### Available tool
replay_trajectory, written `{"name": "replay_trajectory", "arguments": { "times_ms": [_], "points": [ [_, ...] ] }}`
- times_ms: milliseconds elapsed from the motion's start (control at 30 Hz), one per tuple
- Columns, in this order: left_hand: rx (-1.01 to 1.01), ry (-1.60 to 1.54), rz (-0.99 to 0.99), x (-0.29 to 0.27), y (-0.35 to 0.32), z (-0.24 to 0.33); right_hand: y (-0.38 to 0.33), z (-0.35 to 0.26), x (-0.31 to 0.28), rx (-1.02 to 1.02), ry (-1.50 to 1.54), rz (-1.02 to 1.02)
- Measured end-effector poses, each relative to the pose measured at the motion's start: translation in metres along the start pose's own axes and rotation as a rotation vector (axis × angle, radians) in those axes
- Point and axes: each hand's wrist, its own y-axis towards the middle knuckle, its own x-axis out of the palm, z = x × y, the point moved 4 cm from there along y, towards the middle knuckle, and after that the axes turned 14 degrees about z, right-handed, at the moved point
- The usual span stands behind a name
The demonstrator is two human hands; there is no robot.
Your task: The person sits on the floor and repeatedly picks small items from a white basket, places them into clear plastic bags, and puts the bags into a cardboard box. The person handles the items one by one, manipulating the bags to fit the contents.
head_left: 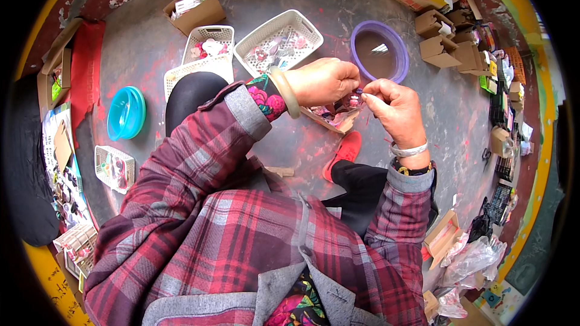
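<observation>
My left hand (pixel 323 83), with a pale bangle at the wrist, is closed with its fingertips together. Close beside it my right hand (pixel 394 108), wearing a silver bracelet, pinches with thumb and forefinger. A tiny dark purple-and-pink piece shows between the two sets of fingertips, too small to name. Below the hands, a small open cardboard box (pixel 345 124) holds pinkish items, partly hidden by my left hand. Beyond them stand a white perforated basket (pixel 240 54) with pink and clear pieces and a purple basin (pixel 354 45) containing brownish water.
Two white baskets, one (pixel 188 78) partly behind my knee, and a cardboard box (pixel 208 15) stand at the far left. Turquoise basins (pixel 115 122) and a small white basket (pixel 124 189) lie to the left. Boxes (pixel 436 52), crates and plastic bags (pixel 474 262) line the right side.
</observation>
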Motion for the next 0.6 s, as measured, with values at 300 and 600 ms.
{"name": "replay_trajectory", "arguments": {
  "times_ms": [300,600],
  "points": [
    [-0.043,-0.052,0.022,-0.001,0.000,-0.003,0.000,0.001,0.003,0.105,0.118,-0.054],
    [0.027,-0.040,0.079,-0.002,0.001,-0.002,0.000,-0.006,0.007,0.178,0.096,0.055]
  ]
}}
